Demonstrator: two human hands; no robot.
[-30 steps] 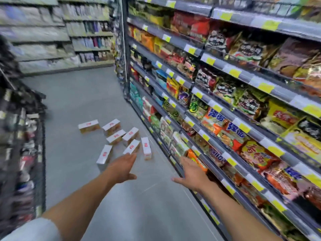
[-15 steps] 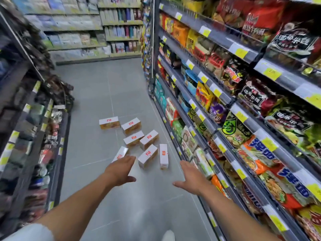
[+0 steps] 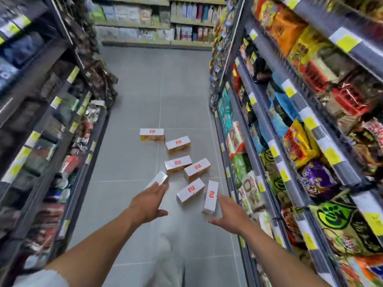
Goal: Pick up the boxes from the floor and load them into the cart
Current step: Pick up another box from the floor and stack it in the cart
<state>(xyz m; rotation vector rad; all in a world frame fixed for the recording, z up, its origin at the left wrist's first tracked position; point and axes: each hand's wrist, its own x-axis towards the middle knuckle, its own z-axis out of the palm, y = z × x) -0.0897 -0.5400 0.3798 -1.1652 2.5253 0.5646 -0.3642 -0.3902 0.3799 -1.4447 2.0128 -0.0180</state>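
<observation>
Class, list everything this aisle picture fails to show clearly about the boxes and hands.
- Head view: the left hand covers the near end of one box; contact cannot be judged.
- Head view: the red labels on the boxes are too small to read.
- Head view, right edge: the shelf packets are motion-blurred.
- No cart appears in frame.

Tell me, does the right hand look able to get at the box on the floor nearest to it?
Probably yes. The right hand is open and empty and appears right beside the box, with nothing between them. How far above the floor it hangs I cannot tell.
</observation>
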